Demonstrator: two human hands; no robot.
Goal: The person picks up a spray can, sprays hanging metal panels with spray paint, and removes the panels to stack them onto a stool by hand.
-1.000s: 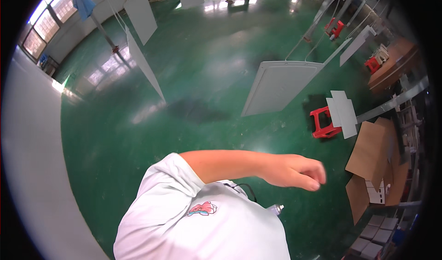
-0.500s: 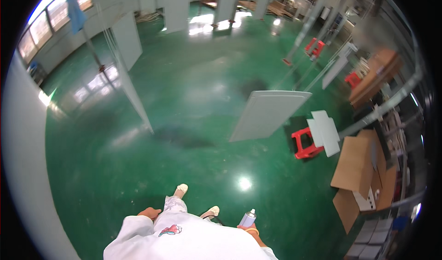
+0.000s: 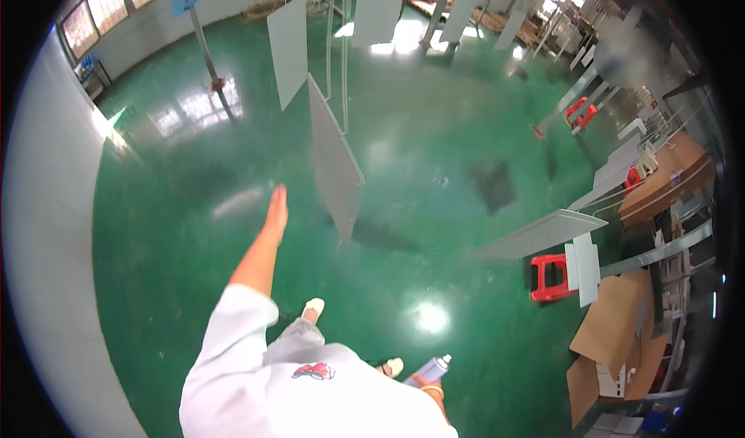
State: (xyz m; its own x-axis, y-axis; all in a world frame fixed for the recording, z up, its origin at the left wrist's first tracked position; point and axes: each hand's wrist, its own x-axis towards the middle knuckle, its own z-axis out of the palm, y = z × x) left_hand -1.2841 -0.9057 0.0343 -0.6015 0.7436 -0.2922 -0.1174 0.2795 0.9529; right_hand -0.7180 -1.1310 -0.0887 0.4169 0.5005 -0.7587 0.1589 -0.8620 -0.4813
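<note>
My left arm reaches forward, and my left hand (image 3: 278,209) is held out in the air with its fingers stretched, holding nothing. Nearest to it is a thin pale grey panel (image 3: 337,166) that hangs upright; a gap shows between hand and panel. Down at my right side, my right hand (image 3: 423,381) is closed round a pale spray can (image 3: 437,370) with a white nozzle, tilted to the upper right. Part of that hand is hidden by the can and my white shirt.
Another hanging panel (image 3: 539,235) is at the right, close to a red stool (image 3: 549,278) bearing white pieces (image 3: 583,269). An opened cardboard box (image 3: 613,318) lies at the right edge. Farther panels (image 3: 289,54) hang at the back. A white wall (image 3: 54,244) runs along the left.
My left hand has risen from beside my body and stretched forward. The view has turned left, so the panels sit farther right in it. My right hand still holds the spray can low.
</note>
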